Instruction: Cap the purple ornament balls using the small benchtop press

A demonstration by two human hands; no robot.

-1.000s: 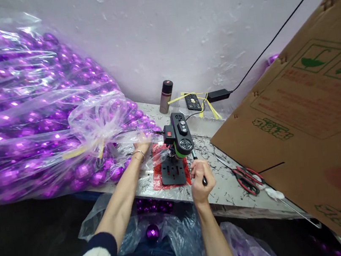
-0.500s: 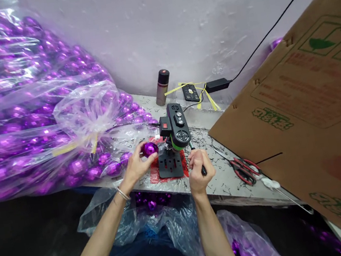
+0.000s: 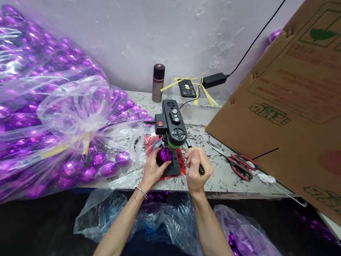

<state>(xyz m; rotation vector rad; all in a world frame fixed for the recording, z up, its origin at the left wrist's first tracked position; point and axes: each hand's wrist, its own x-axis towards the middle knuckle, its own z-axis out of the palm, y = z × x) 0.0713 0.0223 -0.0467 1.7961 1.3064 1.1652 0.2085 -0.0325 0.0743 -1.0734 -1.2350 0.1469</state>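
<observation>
My left hand [image 3: 153, 170] grips a shiny purple faceted ball [image 3: 165, 155] between thumb and fingers, over the base plate of a small black bench drill press [image 3: 174, 121]. The ball sits just below the machine's head; whether it touches the chuck is hidden. My right hand [image 3: 198, 167] is wrapped round the black-ended lever handle [image 3: 201, 169] at the machine's right side. A red sheet [image 3: 181, 160] lies under the base plate.
Left stands a big clear bag of purple balls [image 3: 67, 169]. Behind are a spray can [image 3: 158, 82], a black power adapter [image 3: 214, 80] and yellow ties. Red-handled scissors [image 3: 242, 166] lie right, beside a large cardboard box [image 3: 301, 125]. Black shavings litter the table [image 3: 217, 185].
My left hand has carried the purple ball rightward, from beside the machine to above its base plate under the head. My right hand keeps its grip on the lever. The view has shifted slightly.
</observation>
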